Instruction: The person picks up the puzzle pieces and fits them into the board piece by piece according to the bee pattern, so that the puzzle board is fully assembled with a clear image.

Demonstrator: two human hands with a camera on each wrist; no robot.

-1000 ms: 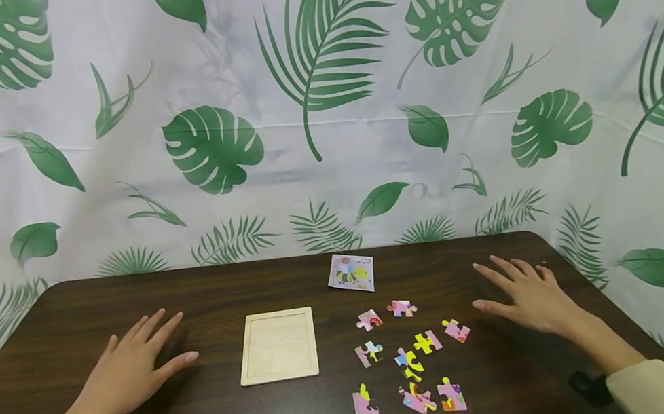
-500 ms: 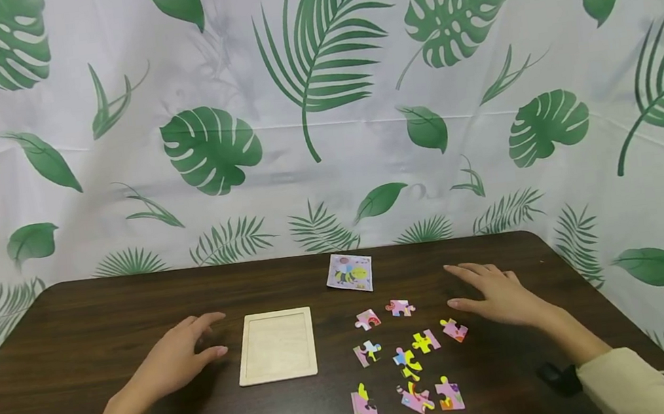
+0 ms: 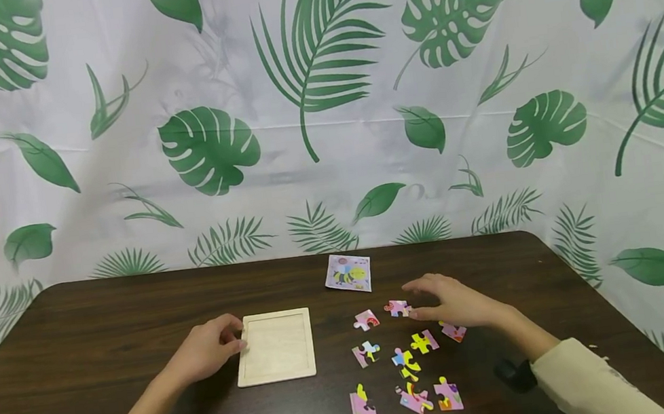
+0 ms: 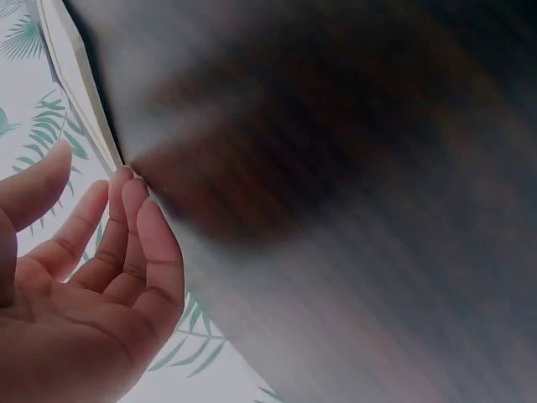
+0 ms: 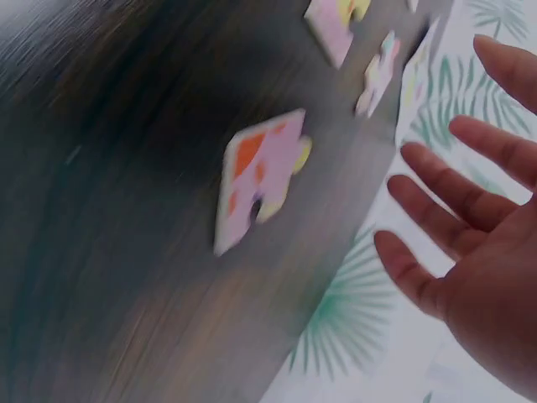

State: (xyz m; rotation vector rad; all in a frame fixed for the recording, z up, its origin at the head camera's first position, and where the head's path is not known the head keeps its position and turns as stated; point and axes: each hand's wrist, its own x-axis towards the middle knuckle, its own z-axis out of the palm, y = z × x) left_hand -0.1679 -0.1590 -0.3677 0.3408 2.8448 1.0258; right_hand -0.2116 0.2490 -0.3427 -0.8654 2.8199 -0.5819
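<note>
At the left edge of a pale wooden puzzle tray (image 3: 309, 343) is my left hand (image 3: 205, 348), its fingers loosely bent. In the left wrist view the fingertips reach the corner of the tray (image 4: 82, 71), with the thumb apart; I cannot tell whether they touch it. My right hand (image 3: 458, 299) hovers over the puzzle pieces with fingers spread, holding nothing. Closest to its fingertips is a pink puzzle piece (image 3: 397, 308). Under its wrist lies a pink-and-orange corner piece (image 3: 453, 332), seen whole in the right wrist view (image 5: 267, 172) and partly covered in the head view.
Several more pieces, such as a yellow-and-pink piece (image 3: 424, 342) and a pink corner piece (image 3: 363, 405), lie scattered right of the tray. Behind them is a bee picture card (image 3: 348, 274). The dark wooden table (image 3: 134, 304) ends at a leaf-patterned curtain (image 3: 358, 163).
My left hand has moved right to the tray's edge, its fingers bending. My right hand has moved left over the pieces. Tray, pieces and card stay in place.
</note>
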